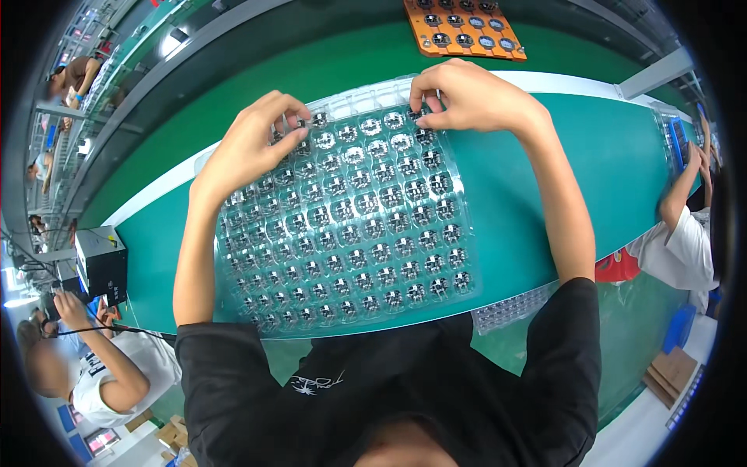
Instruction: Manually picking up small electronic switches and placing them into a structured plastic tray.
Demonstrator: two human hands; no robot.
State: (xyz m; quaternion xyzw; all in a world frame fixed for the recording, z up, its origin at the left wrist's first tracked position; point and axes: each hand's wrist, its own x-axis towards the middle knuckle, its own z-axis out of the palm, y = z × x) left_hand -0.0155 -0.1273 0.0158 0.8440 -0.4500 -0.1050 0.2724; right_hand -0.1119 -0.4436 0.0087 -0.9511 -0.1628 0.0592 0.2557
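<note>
**Gently, by the Edge**

A light pinch would likely suit the small, round, black-and-silver circuit boards (342, 208), with the clear plastic pocketed tray (362, 101) lying flat. On the bare left hand (255, 134) and bare right hand (471, 95), thumb and forefinger nearly meet at boards toward the tray's far edge; whether they clamp any, I cannot tell. Most boards lie on the near side of the fingertips.

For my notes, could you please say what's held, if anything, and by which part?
Cannot be told: left hand and right hand are at circuit boards in the clear tray.
</note>
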